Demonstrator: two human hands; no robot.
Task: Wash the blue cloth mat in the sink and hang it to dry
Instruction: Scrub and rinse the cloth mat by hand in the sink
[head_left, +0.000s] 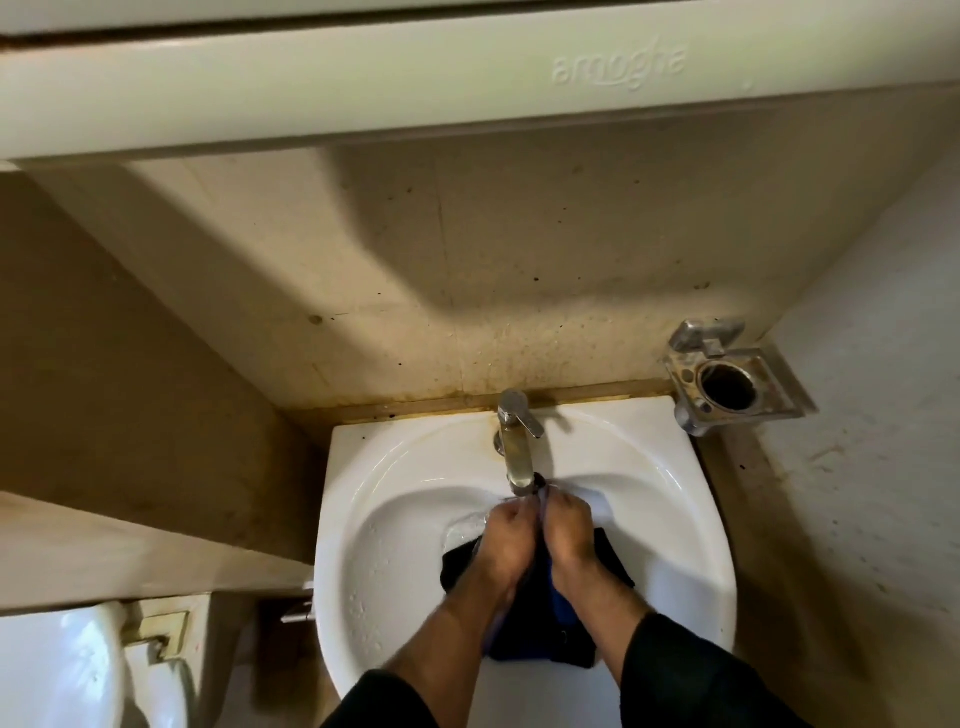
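Two hands work one cloth in the sink (358, 519). The left hand (501, 540) and the right hand (569, 535), side by side, each grip the upper edge of the mat (545, 629) under the tap (514, 447), the rest hanging near. This looks like the rinsing step. Next, likely wringing it, then hanging it.

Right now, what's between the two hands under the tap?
In the head view, a bunched edge of the blue cloth mat sits pinched between the left hand and right hand, just below the tap spout.
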